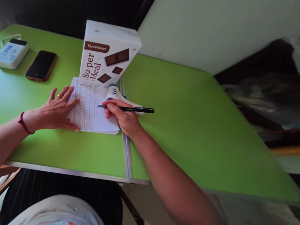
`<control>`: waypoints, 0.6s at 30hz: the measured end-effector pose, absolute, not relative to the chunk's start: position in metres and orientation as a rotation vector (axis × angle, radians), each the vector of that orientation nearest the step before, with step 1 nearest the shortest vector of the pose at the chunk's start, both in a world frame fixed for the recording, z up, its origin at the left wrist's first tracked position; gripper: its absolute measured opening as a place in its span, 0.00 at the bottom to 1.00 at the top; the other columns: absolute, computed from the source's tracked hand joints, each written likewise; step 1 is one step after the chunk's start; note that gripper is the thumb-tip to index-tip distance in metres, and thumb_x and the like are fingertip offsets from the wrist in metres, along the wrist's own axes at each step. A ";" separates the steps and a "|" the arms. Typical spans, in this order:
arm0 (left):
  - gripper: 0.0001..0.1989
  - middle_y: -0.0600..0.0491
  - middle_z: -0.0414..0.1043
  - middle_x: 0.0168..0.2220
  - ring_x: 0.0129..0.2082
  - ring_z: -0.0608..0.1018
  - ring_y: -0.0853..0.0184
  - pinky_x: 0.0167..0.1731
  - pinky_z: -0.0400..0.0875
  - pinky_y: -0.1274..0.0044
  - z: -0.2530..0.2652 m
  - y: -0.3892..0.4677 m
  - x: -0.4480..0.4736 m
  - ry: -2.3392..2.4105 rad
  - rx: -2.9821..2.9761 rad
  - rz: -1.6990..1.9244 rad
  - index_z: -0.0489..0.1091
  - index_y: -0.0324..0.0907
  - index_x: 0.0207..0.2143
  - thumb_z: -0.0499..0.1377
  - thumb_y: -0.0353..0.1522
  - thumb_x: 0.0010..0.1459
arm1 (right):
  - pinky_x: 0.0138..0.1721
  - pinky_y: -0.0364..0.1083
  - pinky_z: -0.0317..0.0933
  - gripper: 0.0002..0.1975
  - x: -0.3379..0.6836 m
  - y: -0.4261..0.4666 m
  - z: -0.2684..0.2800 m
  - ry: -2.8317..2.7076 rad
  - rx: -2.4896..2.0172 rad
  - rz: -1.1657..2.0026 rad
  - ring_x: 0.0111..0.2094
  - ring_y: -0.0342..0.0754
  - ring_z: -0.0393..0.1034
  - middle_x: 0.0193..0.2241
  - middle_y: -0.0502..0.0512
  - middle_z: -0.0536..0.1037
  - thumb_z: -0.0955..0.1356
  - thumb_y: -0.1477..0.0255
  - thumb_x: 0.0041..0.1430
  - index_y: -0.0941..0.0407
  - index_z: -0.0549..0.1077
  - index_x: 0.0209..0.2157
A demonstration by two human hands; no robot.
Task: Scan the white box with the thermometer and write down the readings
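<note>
A black pen [139,109] is pinched in my right hand [125,118], its tip over or on the paper; contact is too fine to tell. The stack of white paper [96,116] has rows of small handwriting on its left and middle, while its right side looks blank. My left hand [58,110] lies with fingers spread across the paper's left edge, partly on the green table. Beyond the paper stands an upright white box [93,59] with brown lettering. A white and blue handheld device [115,92] lies partly on the paper, partly hidden behind my right hand.
A phone [41,65] and a white power adapter [11,54] with cables lie at the table's far left. A metal seam [127,154] crosses the green table [197,134]. Plastic bags [275,96] hang past its right edge, and a wall rises behind.
</note>
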State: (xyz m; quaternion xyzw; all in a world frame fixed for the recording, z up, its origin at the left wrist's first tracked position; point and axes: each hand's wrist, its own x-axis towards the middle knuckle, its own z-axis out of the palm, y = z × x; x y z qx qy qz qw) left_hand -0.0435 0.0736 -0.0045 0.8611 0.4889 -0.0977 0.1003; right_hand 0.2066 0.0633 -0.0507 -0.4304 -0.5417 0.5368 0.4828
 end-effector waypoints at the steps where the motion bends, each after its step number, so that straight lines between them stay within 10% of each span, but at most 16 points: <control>1: 0.54 0.30 0.30 0.76 0.75 0.37 0.36 0.69 0.36 0.44 -0.003 0.073 -0.043 1.434 2.523 -0.325 0.55 0.42 0.72 0.67 0.59 0.52 | 0.31 0.45 0.63 0.16 0.207 0.064 -0.051 -1.323 -1.046 1.304 0.25 0.41 0.66 0.23 0.46 0.74 0.74 0.54 0.53 0.53 0.79 0.33; 18: 0.52 0.38 0.22 0.76 0.74 0.32 0.35 0.68 0.33 0.44 0.004 0.076 -0.042 1.376 2.438 -0.427 0.47 0.55 0.75 0.64 0.59 0.56 | 0.24 0.43 0.58 0.07 0.208 0.067 -0.063 -1.259 -1.063 1.224 0.20 0.40 0.63 0.16 0.43 0.70 0.72 0.65 0.49 0.54 0.75 0.29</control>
